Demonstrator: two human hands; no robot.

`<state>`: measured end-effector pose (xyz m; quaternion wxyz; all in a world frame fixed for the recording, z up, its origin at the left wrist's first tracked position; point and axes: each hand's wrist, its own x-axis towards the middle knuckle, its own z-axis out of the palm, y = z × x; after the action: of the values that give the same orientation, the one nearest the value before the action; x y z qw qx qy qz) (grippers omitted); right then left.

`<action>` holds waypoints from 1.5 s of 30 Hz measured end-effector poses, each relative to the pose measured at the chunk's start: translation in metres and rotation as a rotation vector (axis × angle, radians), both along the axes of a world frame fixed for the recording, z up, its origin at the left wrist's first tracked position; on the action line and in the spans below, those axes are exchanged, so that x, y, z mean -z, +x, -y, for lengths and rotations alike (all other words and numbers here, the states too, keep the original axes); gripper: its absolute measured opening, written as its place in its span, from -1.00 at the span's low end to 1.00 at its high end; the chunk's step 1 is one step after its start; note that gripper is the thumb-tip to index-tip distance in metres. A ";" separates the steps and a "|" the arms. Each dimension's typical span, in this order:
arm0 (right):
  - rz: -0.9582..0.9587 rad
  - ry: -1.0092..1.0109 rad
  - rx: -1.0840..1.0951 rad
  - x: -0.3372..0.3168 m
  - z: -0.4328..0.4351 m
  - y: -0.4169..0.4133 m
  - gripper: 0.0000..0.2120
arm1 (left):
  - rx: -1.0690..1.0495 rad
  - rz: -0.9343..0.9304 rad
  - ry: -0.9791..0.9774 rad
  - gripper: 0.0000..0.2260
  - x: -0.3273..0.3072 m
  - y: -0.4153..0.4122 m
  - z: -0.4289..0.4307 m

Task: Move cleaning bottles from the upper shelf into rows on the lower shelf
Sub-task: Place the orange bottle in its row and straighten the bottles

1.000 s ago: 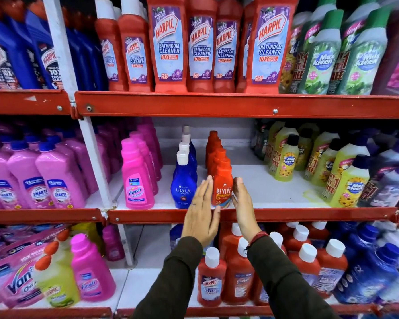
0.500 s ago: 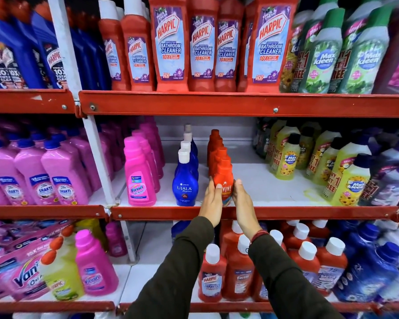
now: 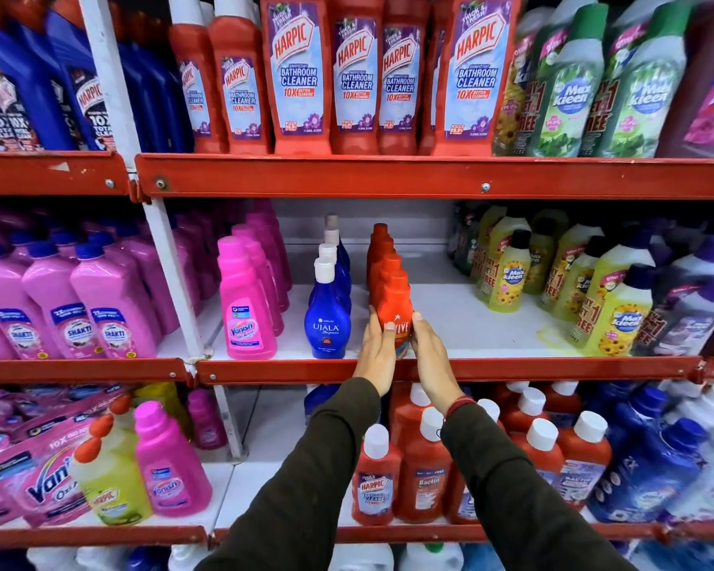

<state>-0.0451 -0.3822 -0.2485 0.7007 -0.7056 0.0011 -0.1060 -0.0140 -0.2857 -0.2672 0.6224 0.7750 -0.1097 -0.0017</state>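
An orange Revive bottle (image 3: 395,302) stands at the front of a row of orange bottles (image 3: 382,251) on the middle shelf (image 3: 512,368). My left hand (image 3: 376,352) presses its left side and my right hand (image 3: 429,356) its right side, so both hands clasp it. To its left runs a row of blue Ujala bottles (image 3: 327,319) with white caps. Red Harpic bathroom cleaner bottles (image 3: 299,76) fill the upper shelf (image 3: 388,177).
Pink Vanish bottles (image 3: 244,307) stand left of the blue row, yellow and purple Max Kleen bottles (image 3: 619,319) at the right. Bare white shelf surface (image 3: 462,319) lies between the orange row and the yellow bottles. The bottom shelf holds red Harpic and Bactin bottles (image 3: 425,467).
My left hand, flat and off the bottle a second ago, has closed in against the front orange bottle's left side. The right hand has stayed on its right side.
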 end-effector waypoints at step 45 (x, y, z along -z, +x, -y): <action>0.105 0.145 0.024 -0.005 -0.103 -0.013 -0.54 | -0.401 -0.022 -0.439 -0.21 -0.006 0.000 -0.102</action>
<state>-0.0582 -0.2789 -0.2430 0.7479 -0.6462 -0.0195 -0.1507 -0.0141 -0.1838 -0.2615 0.7643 0.6279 0.0544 0.1367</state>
